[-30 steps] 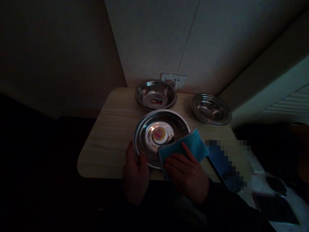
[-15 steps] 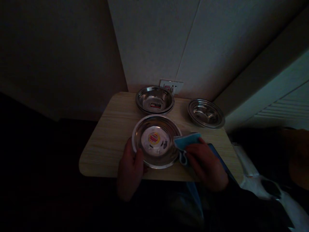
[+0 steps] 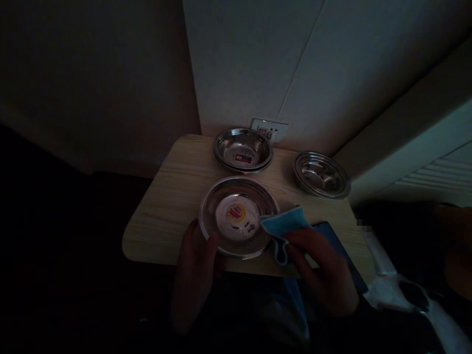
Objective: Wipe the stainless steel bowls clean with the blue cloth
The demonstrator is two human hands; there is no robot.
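A steel bowl [image 3: 254, 196] with a round yellow and red sticker in its bottom sits near the front edge of a small wooden table [image 3: 169, 201]. My left hand [image 3: 197, 260] grips the bowl's near left rim, thumb over the edge. My right hand [image 3: 320, 268] is closed on a light blue cloth [image 3: 283, 226], which touches the bowl's right rim. The scene is dim.
Stacked steel bowls [image 3: 243, 149] with a label stand at the back of the table, and another steel bowl stack [image 3: 320, 174] at the back right. A wall socket [image 3: 269, 130] is behind them. A dark blue flat object [image 3: 332, 236] lies under my right hand. Dark items lie at right.
The cloth has moved off the bowl's inside to its right rim with my right hand. The bowl was set lower and flatter; my left hand keeps its hold.
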